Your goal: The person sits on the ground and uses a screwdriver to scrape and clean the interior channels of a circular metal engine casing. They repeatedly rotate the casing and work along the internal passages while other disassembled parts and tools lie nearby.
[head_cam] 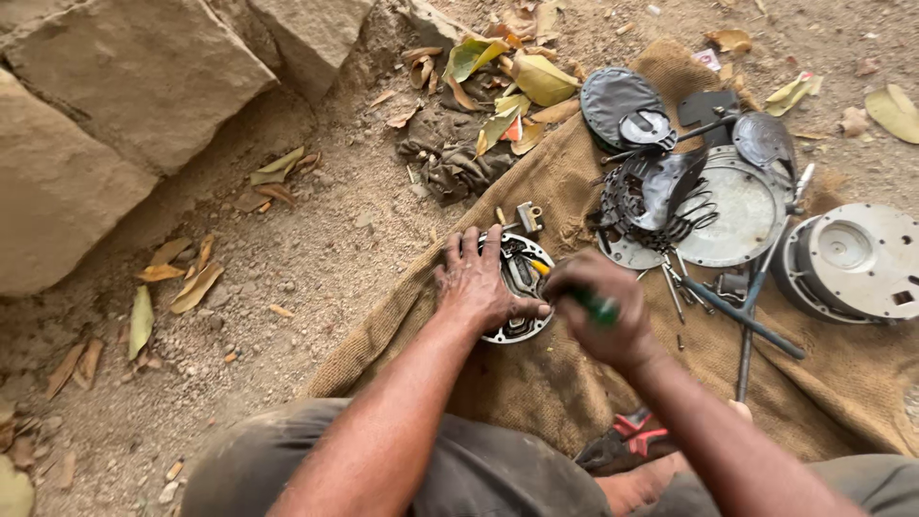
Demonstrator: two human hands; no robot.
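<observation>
My left hand point(476, 279) lies flat with fingers spread on a round metal motor part point(525, 269) that rests on a burlap sack point(536, 373). My right hand point(601, 308) is closed around a green-handled screwdriver point(598, 306), whose yellow shaft points down-left into the round part. Both hands touch or hover right over the same part, and my palm hides most of its left half.
Large rocks point(124, 105) rise at the left. Dry leaves point(522, 77) and a dirty rag point(450, 153) lie behind. On the sack's right are round metal covers point(732, 206), a drum-shaped housing point(857, 258), dark plates point(617, 101), a cross wrench point(747, 321) and loose screws. Red pliers point(637, 433) lie near my foot.
</observation>
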